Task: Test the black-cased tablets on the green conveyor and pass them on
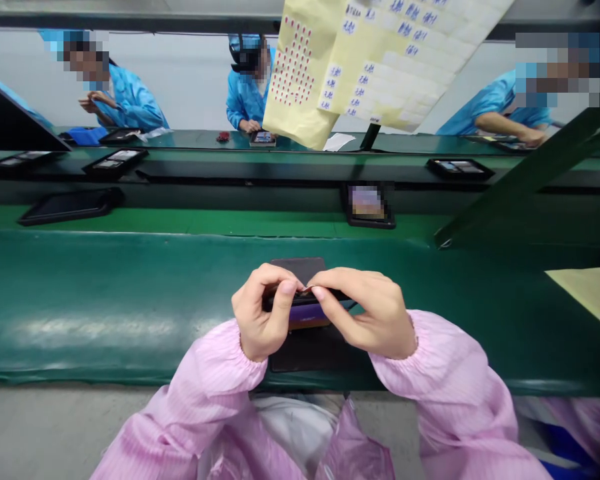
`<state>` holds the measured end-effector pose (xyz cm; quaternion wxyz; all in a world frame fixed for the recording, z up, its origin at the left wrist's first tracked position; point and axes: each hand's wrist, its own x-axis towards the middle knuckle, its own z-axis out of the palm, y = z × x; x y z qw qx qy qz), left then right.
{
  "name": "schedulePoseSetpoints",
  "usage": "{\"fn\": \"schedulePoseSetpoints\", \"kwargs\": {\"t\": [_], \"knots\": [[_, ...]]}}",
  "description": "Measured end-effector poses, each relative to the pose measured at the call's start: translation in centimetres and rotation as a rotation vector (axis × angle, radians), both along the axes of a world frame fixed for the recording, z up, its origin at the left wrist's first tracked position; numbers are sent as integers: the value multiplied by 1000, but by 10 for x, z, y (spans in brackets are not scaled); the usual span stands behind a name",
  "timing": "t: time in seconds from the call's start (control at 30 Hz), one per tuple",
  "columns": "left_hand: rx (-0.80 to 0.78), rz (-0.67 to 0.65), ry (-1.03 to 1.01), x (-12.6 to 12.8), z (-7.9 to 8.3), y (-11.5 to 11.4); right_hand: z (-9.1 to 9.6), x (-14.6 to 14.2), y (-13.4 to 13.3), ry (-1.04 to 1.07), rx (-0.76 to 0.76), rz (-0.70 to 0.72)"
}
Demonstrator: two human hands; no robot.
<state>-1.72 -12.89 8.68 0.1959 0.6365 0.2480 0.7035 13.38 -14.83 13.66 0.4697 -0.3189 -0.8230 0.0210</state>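
Note:
My left hand and my right hand meet over the green conveyor belt. Between their fingertips they pinch the dark edge of a smartphone, with a small bright piece showing at the fingertips. Below that edge, a purple-lit screen shows. A flat black case or tray lies under the hands, partly hidden by them and the phone. Pink striped sleeves with elastic cuffs cover both my forearms.
Black trays holding phones sit on the belt's farther levels. A yellow paper sheet with handwritten marks hangs at the top. A green diagonal brace crosses the right side. Several co-workers in blue smocks work across the line.

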Motion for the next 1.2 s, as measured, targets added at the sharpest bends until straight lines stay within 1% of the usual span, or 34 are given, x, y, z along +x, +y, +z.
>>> {"fn": "schedulePoseSetpoints", "kwargs": {"t": [0.07,0.27,0.4,0.53,0.7,0.8,0.87,0.9,0.93,0.97,1.03,1.07,1.1,1.13,1.17,1.2], "knots": [[16,15,-7,1,1,0,1,-1,0,-82,13,-2],[53,39,-18,2,4,-1,7,4,-2,-295,-18,4],[64,51,-34,3,5,0,11,6,-2,-382,-8,36],[64,54,-46,5,3,1,9,6,1,-390,-17,72],[61,39,-38,5,4,2,6,4,2,-376,-21,52],[3,13,-26,4,7,5,11,10,6,-327,-135,35],[-93,-42,-49,0,6,11,9,20,10,-198,-247,26],[-153,-91,-77,-2,3,15,3,26,12,-100,-301,15],[-214,-154,-109,-4,-2,19,-7,32,14,10,-359,1],[-270,-223,-141,-6,-10,24,-20,36,16,125,-425,-12],[-382,-336,-207,-7,-31,30,-58,41,19,334,-596,-12],[-440,-359,-241,-7,-44,32,-79,41,20,423,-688,10],[-509,-358,-275,-4,-57,33,-100,39,22,492,-756,21],[-573,-326,-317,-1,-70,34,-120,36,23,541,-781,-14],[-610,-289,-327,3,-83,34,-136,32,25,571,-775,-95],[-635,-249,-312,8,-94,34,-149,29,27,556,-755,-171]]}}
